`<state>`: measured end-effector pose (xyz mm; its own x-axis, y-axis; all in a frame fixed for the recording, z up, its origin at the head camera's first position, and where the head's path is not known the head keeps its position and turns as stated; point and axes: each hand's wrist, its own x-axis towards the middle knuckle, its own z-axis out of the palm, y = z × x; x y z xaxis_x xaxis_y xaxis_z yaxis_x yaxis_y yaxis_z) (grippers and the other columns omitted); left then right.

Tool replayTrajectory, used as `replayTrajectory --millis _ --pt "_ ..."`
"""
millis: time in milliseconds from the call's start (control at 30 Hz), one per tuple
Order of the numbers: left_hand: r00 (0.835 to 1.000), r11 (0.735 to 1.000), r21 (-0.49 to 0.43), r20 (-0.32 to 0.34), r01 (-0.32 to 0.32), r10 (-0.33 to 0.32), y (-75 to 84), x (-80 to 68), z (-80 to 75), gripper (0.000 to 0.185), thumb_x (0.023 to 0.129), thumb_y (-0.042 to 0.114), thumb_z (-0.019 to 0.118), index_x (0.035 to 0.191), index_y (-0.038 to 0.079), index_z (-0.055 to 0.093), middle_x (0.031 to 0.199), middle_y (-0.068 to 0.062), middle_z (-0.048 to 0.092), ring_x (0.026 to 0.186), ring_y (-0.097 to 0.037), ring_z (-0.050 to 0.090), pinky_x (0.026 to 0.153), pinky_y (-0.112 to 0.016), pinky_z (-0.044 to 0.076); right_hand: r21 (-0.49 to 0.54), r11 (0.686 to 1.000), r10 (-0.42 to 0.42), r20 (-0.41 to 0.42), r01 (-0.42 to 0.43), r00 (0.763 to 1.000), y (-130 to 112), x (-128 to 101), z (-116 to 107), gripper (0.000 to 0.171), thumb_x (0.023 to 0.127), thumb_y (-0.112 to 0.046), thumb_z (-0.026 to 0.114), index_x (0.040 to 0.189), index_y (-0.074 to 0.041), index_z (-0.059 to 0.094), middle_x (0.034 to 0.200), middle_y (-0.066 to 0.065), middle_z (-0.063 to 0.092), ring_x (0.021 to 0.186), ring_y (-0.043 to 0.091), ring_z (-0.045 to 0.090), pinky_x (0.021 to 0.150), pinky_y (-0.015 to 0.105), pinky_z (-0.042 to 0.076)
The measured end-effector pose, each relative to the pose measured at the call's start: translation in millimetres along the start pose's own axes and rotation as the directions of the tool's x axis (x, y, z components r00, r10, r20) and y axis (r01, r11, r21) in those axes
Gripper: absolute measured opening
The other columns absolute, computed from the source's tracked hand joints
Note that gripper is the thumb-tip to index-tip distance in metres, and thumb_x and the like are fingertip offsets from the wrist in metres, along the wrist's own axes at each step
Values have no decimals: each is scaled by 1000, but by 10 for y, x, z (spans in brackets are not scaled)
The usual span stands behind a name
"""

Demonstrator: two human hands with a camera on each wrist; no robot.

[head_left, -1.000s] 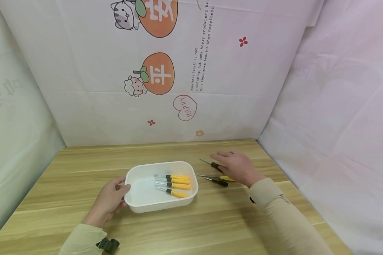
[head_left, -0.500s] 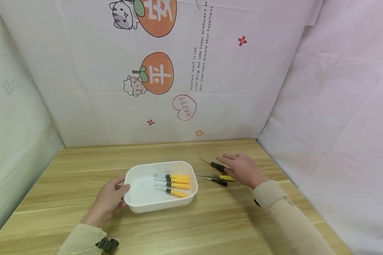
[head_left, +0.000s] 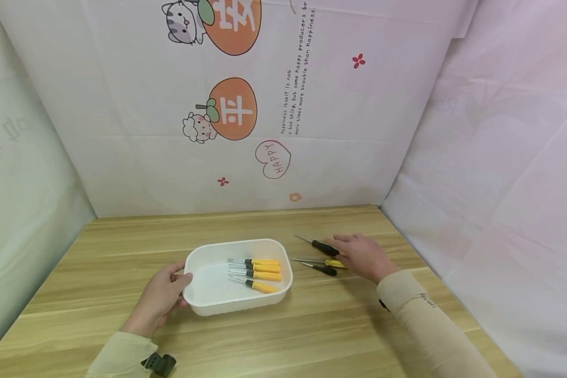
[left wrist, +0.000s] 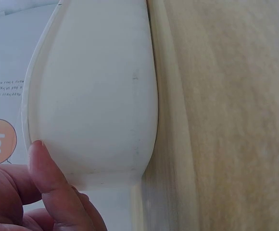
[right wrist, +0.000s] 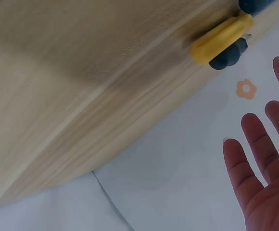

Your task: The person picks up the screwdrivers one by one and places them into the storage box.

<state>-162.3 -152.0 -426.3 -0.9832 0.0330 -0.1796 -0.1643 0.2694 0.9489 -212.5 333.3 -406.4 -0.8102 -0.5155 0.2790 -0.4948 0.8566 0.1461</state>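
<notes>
Now left hand (head_left: 159,297) grips tray (head_left: 203,306) rim; right hand (head_left: 365,255) relaxed, just beside loose screwdrivers (head_left: 322,261).

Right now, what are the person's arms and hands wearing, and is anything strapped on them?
Both hands are bare, left hand and right hand. Each arm has a long beige sleeve reaching the wrist, with small dark lettering near the right cuff. A black clip-like mount sits by the left cuff, and a dark strap edge shows under the right cuff.

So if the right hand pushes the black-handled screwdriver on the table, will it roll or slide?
The black-handled screwdriver looks round and slim, so it would probably roll sideways on the smooth wooden table. It seems stiff and light, so a gentle push from the right hand likely moves it.
</notes>
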Motion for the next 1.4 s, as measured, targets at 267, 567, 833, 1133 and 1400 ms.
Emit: replayTrajectory --millis 267,567,833,1133,1400 --pt "1000 1000 8 -6 -8 8 -11 2 4 55 108 15 53 158 -1 37 123 -24 57 73 -18 63 55 -24 56 20 999 -41 -59 43 997 60 -47 108 54 90 -11 78 142 -21 67 131 13 72 99 38 73 84 54 61" --pt "1000 1000 21 -2 -15 15 -15 5 -2 55 108 17 54 158 -1 37 121 -22 57 71 -16 62 54 -25 56 35 998 -40 -60 43 997 72 -97 180 47 90 -8 75 135 -20 71 130 9 73 104 34 73 80 50 62" --pt "1000 1000 19 -6 -16 16 -20 4 -1 55 108 16 53 158 -1 37 122 -23 57 74 -18 63 55 -25 57 5 998 -70 -26 70 997 57 -112 246 48 87 -6 80 133 -18 72 121 5 76 95 28 76 80 44 63" --pt "1000 1000 24 -5 -16 16 -20 -1 -3 56 108 16 53 158 -2 36 122 -23 56 72 -17 62 55 -26 57 13 998 -69 7 69 998 30 -130 283 46 87 -3 80 129 -21 74 120 5 77 95 26 76 81 43 63" --pt "1000 1000 9 -10 -7 7 -26 10 4 55 108 16 53 158 -1 37 122 -23 57 72 -17 62 54 -24 56 -9 999 -49 37 49 998 10 -124 287 44 87 -6 79 128 -21 74 112 6 78 95 27 75 79 44 63"
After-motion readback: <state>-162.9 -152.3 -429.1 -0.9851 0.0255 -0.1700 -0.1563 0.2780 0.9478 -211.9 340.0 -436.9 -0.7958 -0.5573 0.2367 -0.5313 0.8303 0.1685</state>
